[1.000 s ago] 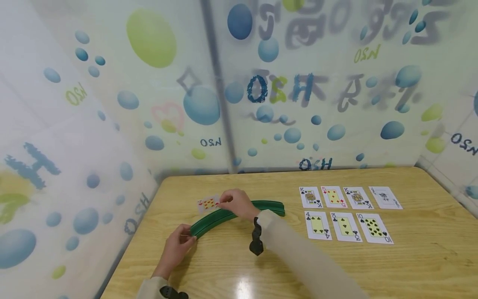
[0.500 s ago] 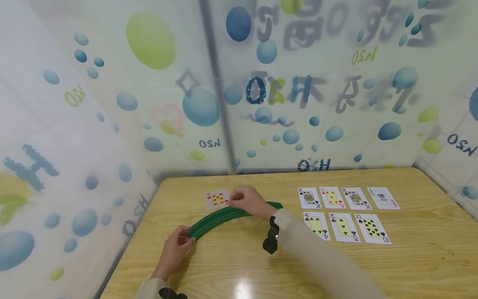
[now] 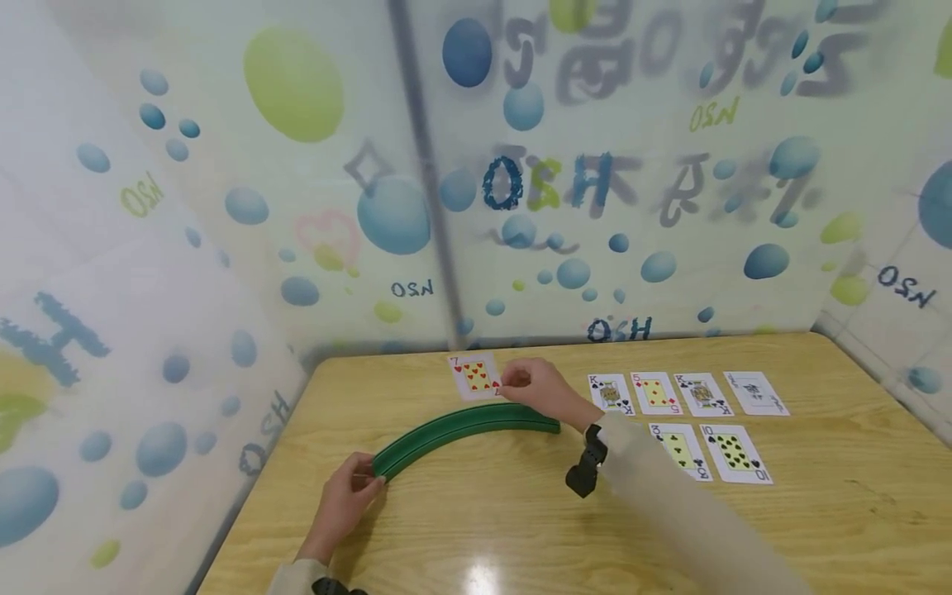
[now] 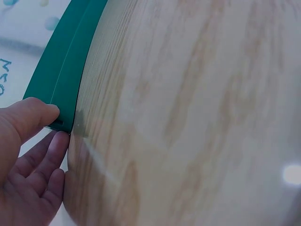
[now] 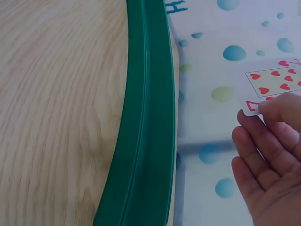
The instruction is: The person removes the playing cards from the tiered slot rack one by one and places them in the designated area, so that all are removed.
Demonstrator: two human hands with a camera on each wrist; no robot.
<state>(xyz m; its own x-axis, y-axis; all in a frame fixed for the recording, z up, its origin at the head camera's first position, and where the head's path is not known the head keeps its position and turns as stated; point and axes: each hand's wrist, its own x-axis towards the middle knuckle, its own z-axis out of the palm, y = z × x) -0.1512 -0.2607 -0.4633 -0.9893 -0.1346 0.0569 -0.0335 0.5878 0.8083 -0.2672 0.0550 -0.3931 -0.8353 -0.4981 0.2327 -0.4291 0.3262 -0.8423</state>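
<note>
A seven of hearts playing card [image 3: 473,376] is pinched at its lower right corner between the thumb and forefinger of my right hand [image 3: 546,388]. The right wrist view shows that grip up close, the card [image 5: 275,79] face toward the camera. Below it in the head view lies a curved green card holder [image 3: 461,426] with a groove along its length, no cards standing in it. My left hand [image 3: 345,500] grips the holder's left end, thumb on the near side; the left wrist view shows the thumb [image 4: 40,113] pressed on the green holder [image 4: 68,61].
Several playing cards lie face up in two rows at the right of the wooden table [image 3: 446,521], among them a five of diamonds [image 3: 657,393] and a ten of spades [image 3: 736,454]. My right sleeve [image 3: 669,487] covers part of the lower row. A patterned wall [image 3: 521,281] stands behind the table.
My right hand has carried the seven of hearts rightward and up, away from the green card holder's left part. The left hand and the holder stay in place.
</note>
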